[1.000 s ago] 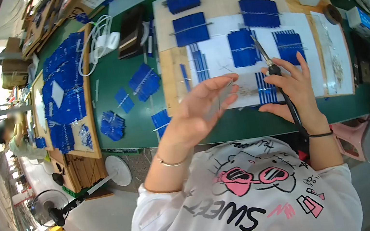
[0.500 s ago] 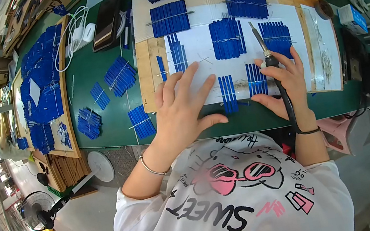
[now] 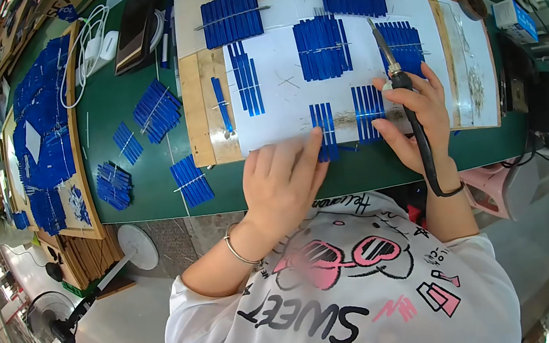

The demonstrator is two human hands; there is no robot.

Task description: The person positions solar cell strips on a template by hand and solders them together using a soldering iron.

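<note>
In the head view, two small blue strip groups (image 3: 325,118) (image 3: 369,112) are seen side by side, apart, near the front edge of the white sheet (image 3: 281,121); the lower end of the left one is reached by the fingertips of the left hand (image 3: 282,183); whether its strips are pinched or merely touched cannot be told. By the right hand (image 3: 431,117) a soldering iron (image 3: 400,78) is held at its dark handle, metal tip pointed away from the body; the right thumb is placed just beside the right group. The strips are judged light, thin and stiff, perhaps brittle, and slippery where glossy; they are best taken by their long edges, without bending; the iron is best held by the handle alone, since its metal end may be hot.
</note>
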